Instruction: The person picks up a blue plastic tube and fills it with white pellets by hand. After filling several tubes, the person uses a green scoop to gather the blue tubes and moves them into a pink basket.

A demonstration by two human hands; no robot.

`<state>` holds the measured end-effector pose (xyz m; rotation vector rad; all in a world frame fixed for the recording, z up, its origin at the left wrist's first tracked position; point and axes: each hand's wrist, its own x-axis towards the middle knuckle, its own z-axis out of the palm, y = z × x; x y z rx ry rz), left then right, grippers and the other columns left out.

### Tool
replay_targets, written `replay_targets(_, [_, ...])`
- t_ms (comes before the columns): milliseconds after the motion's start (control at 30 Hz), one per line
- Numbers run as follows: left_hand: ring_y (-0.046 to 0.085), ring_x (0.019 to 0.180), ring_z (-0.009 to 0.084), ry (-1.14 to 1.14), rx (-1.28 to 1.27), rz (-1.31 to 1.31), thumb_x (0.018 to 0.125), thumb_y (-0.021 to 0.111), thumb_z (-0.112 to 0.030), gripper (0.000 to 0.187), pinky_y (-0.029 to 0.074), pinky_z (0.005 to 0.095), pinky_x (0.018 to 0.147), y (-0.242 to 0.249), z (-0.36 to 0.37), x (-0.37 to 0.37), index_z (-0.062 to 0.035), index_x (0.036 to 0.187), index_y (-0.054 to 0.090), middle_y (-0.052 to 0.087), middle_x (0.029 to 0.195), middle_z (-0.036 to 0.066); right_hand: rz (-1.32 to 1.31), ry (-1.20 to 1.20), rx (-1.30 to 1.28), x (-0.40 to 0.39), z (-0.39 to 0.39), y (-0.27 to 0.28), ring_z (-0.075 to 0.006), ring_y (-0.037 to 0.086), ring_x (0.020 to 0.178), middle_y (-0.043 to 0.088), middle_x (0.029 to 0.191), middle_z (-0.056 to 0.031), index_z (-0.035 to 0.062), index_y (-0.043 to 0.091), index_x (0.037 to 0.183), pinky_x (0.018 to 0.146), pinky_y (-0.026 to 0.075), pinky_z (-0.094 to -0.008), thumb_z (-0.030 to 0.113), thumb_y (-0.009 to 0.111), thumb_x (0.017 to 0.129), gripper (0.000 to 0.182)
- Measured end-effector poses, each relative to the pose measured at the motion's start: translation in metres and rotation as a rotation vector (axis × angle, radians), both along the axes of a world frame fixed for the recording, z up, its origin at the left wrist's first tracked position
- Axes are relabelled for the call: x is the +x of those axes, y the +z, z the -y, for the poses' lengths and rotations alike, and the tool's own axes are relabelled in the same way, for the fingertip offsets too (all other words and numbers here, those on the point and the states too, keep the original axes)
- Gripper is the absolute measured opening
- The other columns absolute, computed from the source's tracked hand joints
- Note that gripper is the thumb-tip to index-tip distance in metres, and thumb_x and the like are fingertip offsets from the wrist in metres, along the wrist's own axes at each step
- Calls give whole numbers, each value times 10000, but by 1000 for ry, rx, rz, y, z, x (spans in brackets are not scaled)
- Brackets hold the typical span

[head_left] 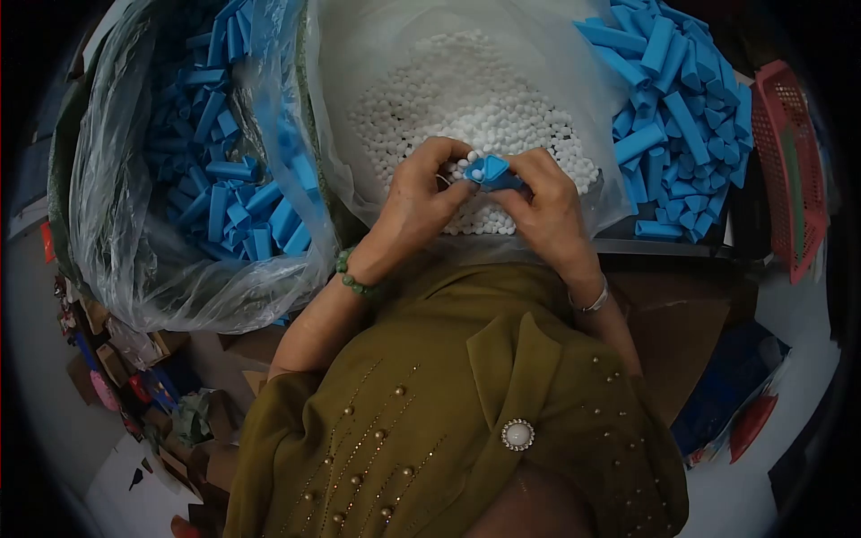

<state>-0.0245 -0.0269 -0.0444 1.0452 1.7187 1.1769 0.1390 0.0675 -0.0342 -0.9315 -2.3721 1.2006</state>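
Observation:
Both of my hands meet over a heap of small white balls (502,99) lying in a clear plastic liner. My right hand (549,208) is closed on a blue triangular tube (496,169), its triangular end turned up toward me. Against the left side of that tube, my left hand (417,190) is closed, thumb and forefinger pinching around a few white balls (473,158). One ball shows against the blue plastic between the fingertips. The palm side of each hand is hidden.
At the left stands a plastic-lined bag (117,242) full of blue triangular pieces (215,121). More blue pieces (686,108) are piled at the right, beside a pink perforated basket (789,170). Cardboard (673,350) lies below on the right.

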Motion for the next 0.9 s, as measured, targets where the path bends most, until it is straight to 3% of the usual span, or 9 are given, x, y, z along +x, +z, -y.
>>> replay_targets(33, [557,706,171,14,20,98,789,675,-29,263,473,307,630,8,-1,0,-22,1044,611,572,847,86,-106,-36,-111,1,-1,0,-193,615,787,580,932,-85,23,643,1049,669,495,-301,37,715,776,283])
replay_targets(133, [558,709,155,-55,54,23,791,663,14,222,465,279,616,35,-4,-5,-30,1005,625,592,889,72,-220,-85,-235,3,0,-1,-125,581,792,583,933,-50,11,646,1038,655,478,-260,0,713,777,270])
replay_targets(267, [586,736,188,-117,158,-47,770,659,59,234,475,291,612,41,-9,-6,-26,986,628,601,914,78,-196,-74,-245,2,0,-1,-126,590,793,589,942,-47,10,646,1042,653,482,-264,-2,710,784,266])
replay_targets(333, [601,781,148,-221,281,-321,764,673,85,310,504,249,617,45,-11,-5,-34,1050,644,601,1015,77,-203,-85,-174,1,1,0,-246,616,773,606,908,-123,11,635,1029,661,487,-331,20,732,752,293])
replay_targets(533, [629,830,186,-186,314,-397,710,698,115,502,543,287,670,54,-11,1,-71,1172,638,610,1045,93,-238,-92,-242,0,1,3,-239,607,752,589,890,-113,13,630,1033,643,478,-334,4,713,761,284])
replay_targets(900, [644,836,174,-200,375,-476,717,701,110,452,557,272,680,59,-10,3,-54,1136,654,621,1027,86,-304,-73,-374,4,4,-1,-177,615,775,591,908,-84,14,629,1065,646,491,-303,-21,707,765,312])
